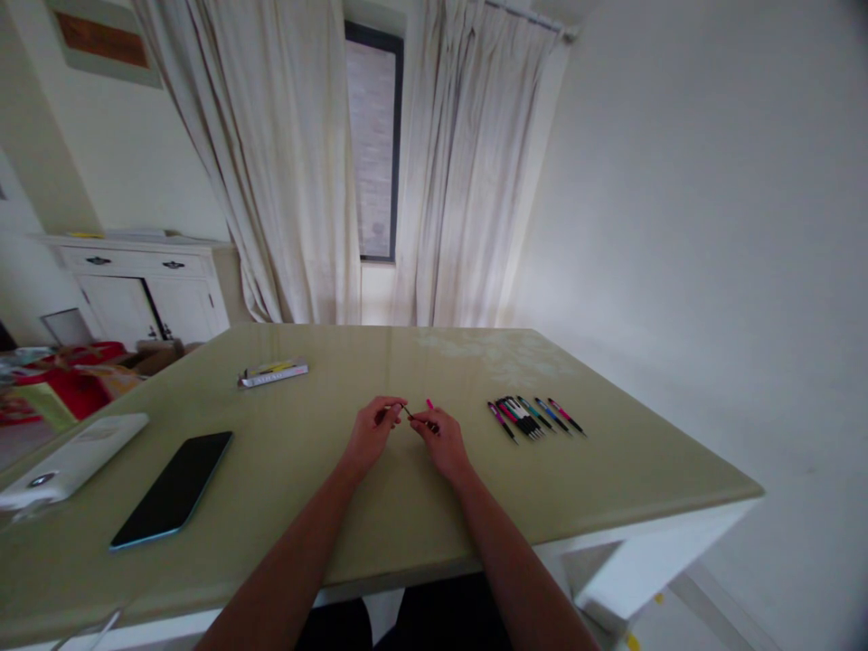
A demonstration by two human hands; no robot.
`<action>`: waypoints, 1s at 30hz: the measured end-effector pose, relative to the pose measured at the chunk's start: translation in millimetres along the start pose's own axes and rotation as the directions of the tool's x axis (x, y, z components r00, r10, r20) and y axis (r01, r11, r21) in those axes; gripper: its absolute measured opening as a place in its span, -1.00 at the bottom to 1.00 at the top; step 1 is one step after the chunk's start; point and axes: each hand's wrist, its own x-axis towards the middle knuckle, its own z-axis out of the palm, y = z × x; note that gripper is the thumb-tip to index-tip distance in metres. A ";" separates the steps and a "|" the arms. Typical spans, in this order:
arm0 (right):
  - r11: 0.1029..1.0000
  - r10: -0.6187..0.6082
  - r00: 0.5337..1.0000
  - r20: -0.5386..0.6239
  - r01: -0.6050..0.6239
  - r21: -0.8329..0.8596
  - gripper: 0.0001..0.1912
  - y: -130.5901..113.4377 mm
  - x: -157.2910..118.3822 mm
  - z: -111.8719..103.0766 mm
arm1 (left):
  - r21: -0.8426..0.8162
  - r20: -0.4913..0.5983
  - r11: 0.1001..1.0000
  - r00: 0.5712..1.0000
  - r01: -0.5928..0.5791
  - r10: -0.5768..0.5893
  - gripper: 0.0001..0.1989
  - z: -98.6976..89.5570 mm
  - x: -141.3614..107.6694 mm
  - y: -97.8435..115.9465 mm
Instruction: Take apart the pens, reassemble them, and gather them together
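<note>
Over the middle of the table, my left hand (pixel 372 429) and my right hand (pixel 440 438) are close together, fingers pinched. A thin dark pen part (pixel 407 411) runs between their fingertips, held at both ends. Just behind my right hand a small pink piece (pixel 429 403) shows; whether it lies on the table or is held, I cannot tell. To the right of my hands lie several pens (pixel 568 417) with pink, blue and teal barrels, beside a tight group of black and white pens (pixel 522 418).
The pale green table (pixel 325 524) carries a small box (pixel 275 372) at the back left, a black phone (pixel 173 490) and a white device (pixel 74 459) at the left. Beyond are curtains (pixel 291 163), a white cabinet (pixel 142 289) and red bags (pixel 74 389).
</note>
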 end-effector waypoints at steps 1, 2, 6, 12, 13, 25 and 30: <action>1.000 -0.002 1.000 0.000 0.002 0.000 -0.85 0.7 0.0 0.3 | 0.028 -0.006 0.999 1.000 -0.020 0.020 -0.66 -0.3 -0.3 1.1; 1.000 -0.003 1.000 0.001 0.003 0.000 -0.86 1.4 0.0 0.6 | 0.059 -0.011 0.998 0.999 -0.039 0.040 -0.66 -0.6 -0.7 2.3; 1.000 0.001 1.000 0.000 -0.001 -0.013 -0.86 3.2 -0.2 1.8 | 0.153 -0.006 0.985 0.996 -0.086 0.088 -0.68 -2.2 -1.9 5.0; 0.998 -0.011 1.000 0.002 0.011 -0.057 -0.88 2.5 -1.8 1.9 | 0.342 0.021 0.923 0.984 -0.175 0.178 -0.70 -8.6 -0.7 3.1; 0.998 -0.013 1.000 0.001 0.013 -0.057 -0.88 2.6 -1.9 2.0 | 0.381 0.033 0.907 0.983 -0.181 0.183 -0.70 -9.9 -0.6 2.9; 0.991 -0.005 1.000 0.002 0.005 -0.130 -0.87 4.1 -1.8 2.1 | 0.650 0.001 0.759 0.999 -0.040 0.052 -0.73 -12.4 -2.5 7.2; 0.993 -0.027 1.000 0.009 0.028 -0.116 -0.87 3.5 -2.4 2.0 | 0.667 0.107 0.738 0.994 -0.100 0.038 -0.71 -9.3 -5.4 10.8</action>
